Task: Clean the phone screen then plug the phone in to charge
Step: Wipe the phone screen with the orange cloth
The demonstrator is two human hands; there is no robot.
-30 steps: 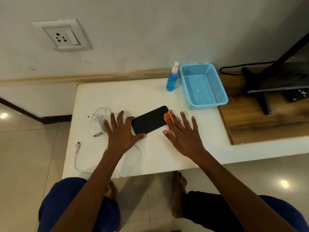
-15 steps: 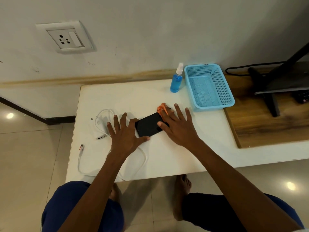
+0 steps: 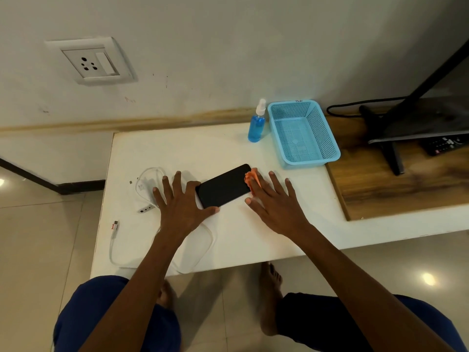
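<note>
Tabletop point(image 3: 177, 153), white and set against the wall, is seen carrying everything the task needs. Beside it on the right, a wooden surface point(image 3: 396, 189) is occupied by the black foot of a screen stand point(image 3: 390, 153) and a dark remote point(image 3: 444, 144). On the wall above the table's left part, a white socket point(image 3: 90, 62) with 3 holes and a switch is mounted. A blue mesh basket point(image 3: 327, 133) is placed at the table's back right corner, with a blue spray bottle point(image 3: 256, 124) standing upright just beside its left wall. The left hand point(image 3: 181, 207) is laid flat with its fingers spread apart, its thumb and forefinger pressed against the near end of the phone point(image 3: 224, 186). The right hand point(image 3: 274, 201) is also spread flat, fingers apart, pressed down on an orange cloth point(image 3: 250, 180) at the phone's far right end. The phone is lying screen up, slanted, near the middle of the table between both hands. A white charging cable point(image 3: 111, 250) is looped left of the phone and under the left wrist, its plug end point(image 3: 114, 224) resting near the table's left edge.
</note>
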